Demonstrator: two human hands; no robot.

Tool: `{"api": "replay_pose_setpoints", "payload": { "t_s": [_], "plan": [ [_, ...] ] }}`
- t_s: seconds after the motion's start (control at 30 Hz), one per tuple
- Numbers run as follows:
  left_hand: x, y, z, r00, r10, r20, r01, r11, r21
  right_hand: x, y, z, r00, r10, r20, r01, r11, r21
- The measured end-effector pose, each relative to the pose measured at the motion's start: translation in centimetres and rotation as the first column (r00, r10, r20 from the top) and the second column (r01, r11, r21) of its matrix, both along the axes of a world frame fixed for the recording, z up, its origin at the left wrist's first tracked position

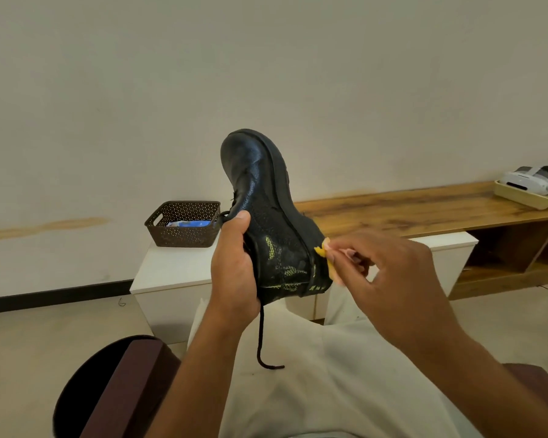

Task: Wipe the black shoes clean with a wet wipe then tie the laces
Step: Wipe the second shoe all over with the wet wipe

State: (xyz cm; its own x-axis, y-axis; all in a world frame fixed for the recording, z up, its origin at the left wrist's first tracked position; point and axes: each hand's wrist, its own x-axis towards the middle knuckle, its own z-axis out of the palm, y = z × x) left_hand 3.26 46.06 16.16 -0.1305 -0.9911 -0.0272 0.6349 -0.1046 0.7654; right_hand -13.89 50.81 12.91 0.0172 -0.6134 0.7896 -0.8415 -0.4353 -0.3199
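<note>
One black shoe is being held up in the air in front of the person, toe pointing up and far, heel end down near the lap, its sole turned to the right. The left hand is wrapping closed around the ankle part of the shoe from the left, thumb up against the leather. The right hand is pinching a small yellow wipe between thumb and fingertips, the other fingers loosely curled, and pressing it to the heel edge of the sole. So the wiping step seems to be in hand, at the sole and heel; the next move probably calls for turning the shoe to reach unwiped leather, and the tying is not yet begun, since one loose lace is dangling down over the lap. Only one shoe is showing (a second, if there is one, is out of sight). Farther off, one brown perforated basket holding something blue is sitting on a white cabinet, and to the right one wooden bench is carrying one pale tray with a white device in it.
</note>
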Motion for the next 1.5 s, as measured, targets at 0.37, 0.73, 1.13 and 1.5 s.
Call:
{"api": "replay_pose_setpoints", "payload": {
  "t_s": [0.37, 0.73, 1.13, 1.5],
  "plan": [
    [0.2, 0.0, -0.1, 1.000, -0.001, 0.015, 0.001, 1.000, -0.016, 1.3, -4.4, 3.6, 0.994, 0.013, 0.107, -0.027, 0.991, 0.131],
    [0.3, -0.3, -0.5, 1.000, 0.001, -0.022, -0.001, 1.000, -0.015, 0.3, -0.8, 1.2, 0.990, 0.035, 0.137, -0.044, 0.997, 0.059],
    [0.1, -0.7, -0.9, 1.000, -0.007, -0.001, 0.007, 1.000, -0.022, 0.3, -2.6, 1.4, 0.999, 0.018, -0.034, -0.018, 1.000, 0.006],
    [-0.3, -0.6, -1.0, 1.000, 0.008, 0.014, -0.008, 1.000, -0.011, 0.5, -3.1, 1.1, 0.998, 0.018, -0.060, -0.019, 1.000, -0.017]
  ]
}}
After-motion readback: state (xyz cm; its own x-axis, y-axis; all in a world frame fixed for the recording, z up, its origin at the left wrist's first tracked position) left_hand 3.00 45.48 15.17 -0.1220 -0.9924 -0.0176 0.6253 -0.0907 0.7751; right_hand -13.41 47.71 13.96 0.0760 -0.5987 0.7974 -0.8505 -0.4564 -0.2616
